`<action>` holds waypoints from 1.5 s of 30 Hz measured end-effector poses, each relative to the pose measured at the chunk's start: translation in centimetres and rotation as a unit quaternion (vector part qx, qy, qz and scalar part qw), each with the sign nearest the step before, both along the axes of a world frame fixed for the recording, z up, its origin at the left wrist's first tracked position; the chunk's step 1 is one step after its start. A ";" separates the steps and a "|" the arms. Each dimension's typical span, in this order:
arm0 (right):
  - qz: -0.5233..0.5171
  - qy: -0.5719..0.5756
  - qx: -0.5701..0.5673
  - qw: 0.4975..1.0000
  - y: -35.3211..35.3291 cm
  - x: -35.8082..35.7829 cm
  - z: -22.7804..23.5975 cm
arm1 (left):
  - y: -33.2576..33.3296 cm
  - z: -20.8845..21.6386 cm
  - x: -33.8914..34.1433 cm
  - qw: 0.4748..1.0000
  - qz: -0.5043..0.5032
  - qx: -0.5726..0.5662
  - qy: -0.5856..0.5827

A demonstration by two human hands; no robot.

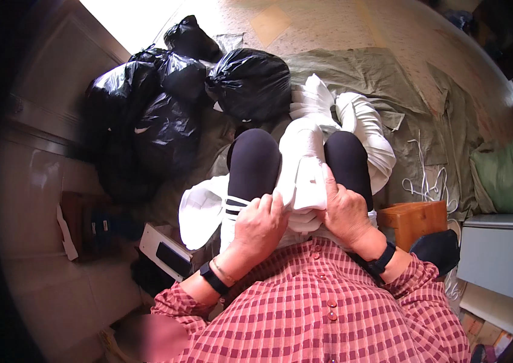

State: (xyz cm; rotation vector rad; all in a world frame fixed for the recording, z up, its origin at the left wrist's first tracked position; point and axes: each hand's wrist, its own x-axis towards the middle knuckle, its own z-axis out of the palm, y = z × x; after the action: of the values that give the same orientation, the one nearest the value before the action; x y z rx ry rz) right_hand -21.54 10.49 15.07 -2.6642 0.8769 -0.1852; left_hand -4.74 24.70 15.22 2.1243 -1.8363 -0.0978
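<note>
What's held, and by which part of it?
A white fabric-like piece: the right hand holds its right edge; the left hand is at its left edge, grip unclear.

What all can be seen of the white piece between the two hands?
The white piece looks like soft, padded cloth, rounded at its far end and folded or layered at its near end. It lies lengthwise between the dark-clad knees. The left hand touches its left side and the right hand its right side, near the folds. Its underside is hidden, and whether it is one piece or several stacked cannot be told.
</note>
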 end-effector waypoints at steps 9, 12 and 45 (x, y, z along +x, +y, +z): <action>0.017 -0.076 0.034 0.996 2.1 -3.8 2.0 | 3.5 0.3 0.9 0.997 -0.048 -0.031 -0.052; 0.054 -0.044 0.084 0.994 3.8 -7.0 1.3 | 4.8 0.3 0.5 0.999 0.003 -0.055 0.001; 0.084 -0.100 -0.143 0.981 -0.6 0.9 1.0 | 4.7 -1.1 3.6 0.977 0.116 -0.114 0.135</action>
State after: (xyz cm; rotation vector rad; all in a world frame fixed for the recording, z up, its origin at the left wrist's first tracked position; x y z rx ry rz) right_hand -20.67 9.88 16.08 -2.9002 0.5960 -0.5651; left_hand -1.18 29.36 14.10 2.0328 -1.3670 -0.1077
